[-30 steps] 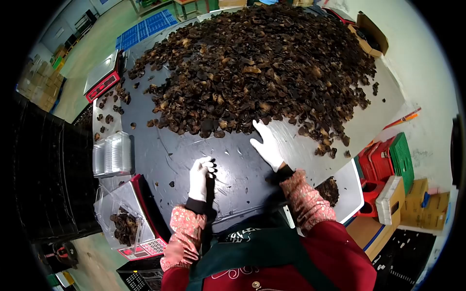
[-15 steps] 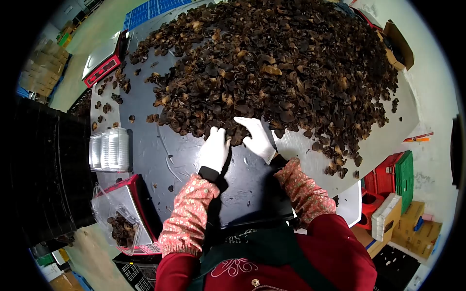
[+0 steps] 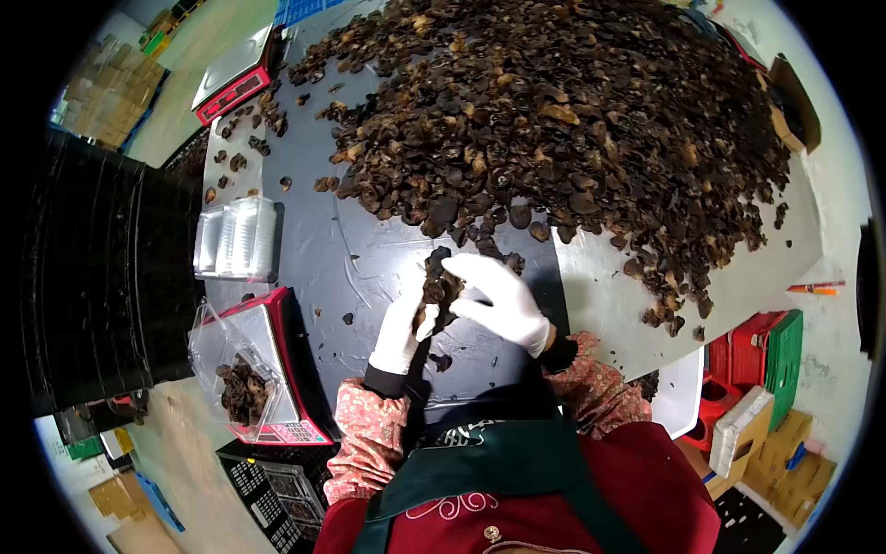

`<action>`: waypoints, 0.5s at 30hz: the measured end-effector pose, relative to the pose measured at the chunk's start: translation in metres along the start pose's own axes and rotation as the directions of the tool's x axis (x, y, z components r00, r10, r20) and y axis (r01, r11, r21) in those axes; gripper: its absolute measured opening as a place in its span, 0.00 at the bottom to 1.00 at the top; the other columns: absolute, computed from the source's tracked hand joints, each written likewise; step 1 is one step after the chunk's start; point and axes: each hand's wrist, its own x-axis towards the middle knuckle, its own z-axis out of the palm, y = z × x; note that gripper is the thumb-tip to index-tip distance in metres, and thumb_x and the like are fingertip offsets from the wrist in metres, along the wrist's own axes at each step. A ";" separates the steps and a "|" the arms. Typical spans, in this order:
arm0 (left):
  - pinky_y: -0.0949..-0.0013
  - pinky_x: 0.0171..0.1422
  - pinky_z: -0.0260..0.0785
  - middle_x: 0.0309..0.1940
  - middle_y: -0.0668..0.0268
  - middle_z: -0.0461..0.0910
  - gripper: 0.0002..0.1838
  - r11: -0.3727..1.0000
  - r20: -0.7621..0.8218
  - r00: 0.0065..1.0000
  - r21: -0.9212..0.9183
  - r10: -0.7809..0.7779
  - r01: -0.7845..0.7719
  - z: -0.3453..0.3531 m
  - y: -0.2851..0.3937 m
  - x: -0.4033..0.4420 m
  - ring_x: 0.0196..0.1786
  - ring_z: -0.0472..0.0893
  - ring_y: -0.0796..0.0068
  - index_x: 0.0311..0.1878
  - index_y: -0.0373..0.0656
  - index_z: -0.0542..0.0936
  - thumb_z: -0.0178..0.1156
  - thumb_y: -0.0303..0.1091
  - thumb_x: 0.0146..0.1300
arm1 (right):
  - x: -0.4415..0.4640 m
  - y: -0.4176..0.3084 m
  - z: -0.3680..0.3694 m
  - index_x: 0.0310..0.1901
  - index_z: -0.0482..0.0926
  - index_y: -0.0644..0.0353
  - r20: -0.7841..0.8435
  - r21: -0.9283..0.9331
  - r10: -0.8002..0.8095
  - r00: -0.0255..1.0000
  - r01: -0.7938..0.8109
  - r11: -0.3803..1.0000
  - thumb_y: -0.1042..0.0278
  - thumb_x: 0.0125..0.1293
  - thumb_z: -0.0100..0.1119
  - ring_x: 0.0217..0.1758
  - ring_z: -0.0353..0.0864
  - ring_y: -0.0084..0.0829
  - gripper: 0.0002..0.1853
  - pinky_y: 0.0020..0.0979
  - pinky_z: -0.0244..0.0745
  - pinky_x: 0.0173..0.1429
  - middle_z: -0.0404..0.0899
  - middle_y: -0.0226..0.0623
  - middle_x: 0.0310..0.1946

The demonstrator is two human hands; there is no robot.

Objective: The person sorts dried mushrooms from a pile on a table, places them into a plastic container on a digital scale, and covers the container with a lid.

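My left hand (image 3: 402, 331), in a white glove, is closed around a small clump of dark dried mushrooms (image 3: 438, 284). From the other side my right hand (image 3: 500, 300), also gloved in white, curls over the same clump, with its fingertips and thumb against the pieces. Both hands are above the dark grey table (image 3: 323, 245), just on my side of a large heap of dried mushrooms (image 3: 554, 120). A few loose pieces lie beneath and beside the hands.
To the left, a red scale (image 3: 293, 360) bears an open clear plastic box (image 3: 217, 346) with mushrooms inside. Stacked clear containers (image 3: 237, 238) and a second scale (image 3: 235, 78) stand farther back. Black crates (image 3: 101, 277) tower at far left; red and green crates (image 3: 784, 365) are at right.
Both hands have drawn back from the heap's near edge towards my body, bringing a clump of mushrooms with them. The view has shifted slightly.
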 end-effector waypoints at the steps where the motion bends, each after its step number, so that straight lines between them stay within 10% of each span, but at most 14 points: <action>1: 0.79 0.23 0.52 0.20 0.74 0.73 0.22 0.997 0.025 1.000 0.077 0.008 -0.010 0.012 0.002 -0.003 0.18 0.64 0.85 0.39 0.41 0.79 0.47 0.51 0.77 | -0.005 -0.009 0.004 0.63 0.76 0.53 0.021 0.115 0.036 0.999 -0.038 0.993 0.63 0.60 0.66 0.54 0.80 0.41 0.28 0.37 0.75 0.58 0.75 0.43 0.61; 5: 0.79 0.23 0.53 0.22 0.72 0.75 0.25 0.978 0.134 0.987 0.203 -0.086 0.057 0.033 -0.019 -0.004 0.19 0.64 0.87 0.38 0.38 0.81 0.45 0.50 0.78 | -0.034 -0.015 0.000 0.53 0.82 0.58 -0.165 0.298 0.044 0.985 0.007 0.955 0.73 0.64 0.62 0.43 0.83 0.34 0.15 0.30 0.77 0.49 0.82 0.39 0.41; 7: 0.78 0.23 0.54 0.24 0.73 0.78 0.20 0.852 0.103 0.992 0.523 -0.069 0.005 0.040 0.004 0.002 0.20 0.64 0.88 0.43 0.38 0.84 0.50 0.45 0.76 | -0.063 -0.015 -0.036 0.48 0.84 0.59 -0.074 0.250 0.283 0.956 -0.257 0.933 0.73 0.62 0.62 0.40 0.84 0.36 0.12 0.31 0.79 0.47 0.83 0.39 0.39; 9: 0.75 0.31 0.61 0.27 0.71 0.78 0.13 0.653 0.105 0.926 0.681 0.363 -0.333 0.014 -0.007 0.029 0.26 0.70 0.83 0.44 0.40 0.84 0.54 0.39 0.73 | -0.112 -0.001 -0.068 0.44 0.84 0.59 -0.068 0.295 0.391 0.918 -0.356 0.887 0.73 0.61 0.63 0.39 0.85 0.37 0.10 0.31 0.80 0.46 0.84 0.39 0.37; 11: 0.69 0.48 0.74 0.36 0.64 0.81 0.09 0.611 -0.125 0.850 0.748 0.512 -0.258 -0.011 -0.007 0.061 0.41 0.82 0.70 0.48 0.42 0.82 0.58 0.33 0.69 | -0.169 0.006 -0.107 0.39 0.84 0.58 -0.072 0.015 0.457 0.886 -0.457 0.889 0.74 0.61 0.62 0.40 0.85 0.39 0.06 0.32 0.80 0.45 0.84 0.38 0.36; 13: 0.68 0.51 0.74 0.40 0.61 0.80 0.10 0.291 0.025 0.608 0.862 0.793 -0.415 -0.005 0.009 0.083 0.43 0.82 0.64 0.49 0.43 0.81 0.58 0.34 0.68 | -0.226 0.005 -0.142 0.35 0.84 0.56 -0.035 -0.103 0.559 0.828 -0.560 0.822 0.74 0.59 0.63 0.41 0.84 0.37 0.04 0.33 0.78 0.48 0.84 0.36 0.36; 15: 0.65 0.50 0.75 0.46 0.61 0.78 0.14 0.097 0.143 0.588 0.929 0.796 -0.357 0.009 0.027 0.101 0.44 0.83 0.59 0.53 0.47 0.80 0.60 0.37 0.67 | -0.270 0.008 -0.161 0.35 0.84 0.55 0.024 -0.361 0.587 0.809 -0.541 0.760 0.71 0.58 0.65 0.45 0.83 0.36 0.03 0.35 0.74 0.53 0.84 0.34 0.37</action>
